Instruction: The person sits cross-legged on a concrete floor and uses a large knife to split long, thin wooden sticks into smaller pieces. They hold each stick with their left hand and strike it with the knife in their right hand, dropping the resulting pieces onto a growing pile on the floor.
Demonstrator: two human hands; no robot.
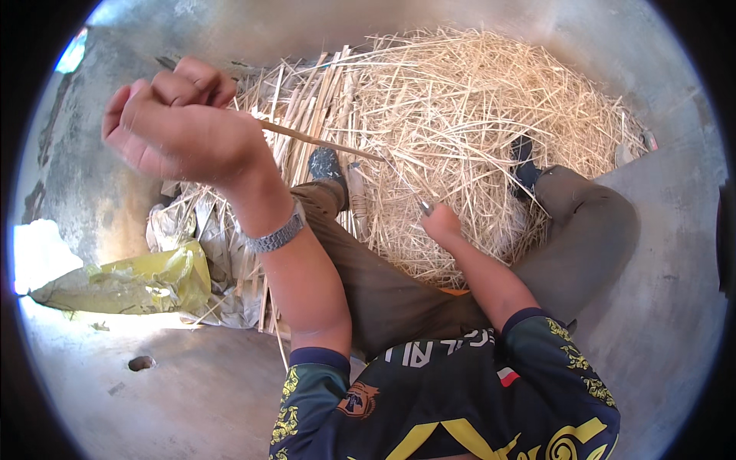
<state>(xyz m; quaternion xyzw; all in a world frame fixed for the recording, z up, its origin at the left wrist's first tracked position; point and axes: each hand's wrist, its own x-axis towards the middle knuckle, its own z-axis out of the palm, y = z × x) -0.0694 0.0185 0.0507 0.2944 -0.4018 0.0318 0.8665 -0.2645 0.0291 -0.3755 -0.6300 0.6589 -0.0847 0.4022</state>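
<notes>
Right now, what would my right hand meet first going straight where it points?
Your right hand likely meets the stick near its tip, though depth is unclear; the straw could come first.

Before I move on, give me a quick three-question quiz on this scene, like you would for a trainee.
1. True or false: the yellowish sack lies left of the straw pile.
2. Which hand grips the metal-ended tool: A, left; B, right; C, neither?
3. Fill the gap: the fingers of the raised left hand are ____, not straight.

Key: 1, true. 2, B, the right hand. 3, curled.
</notes>
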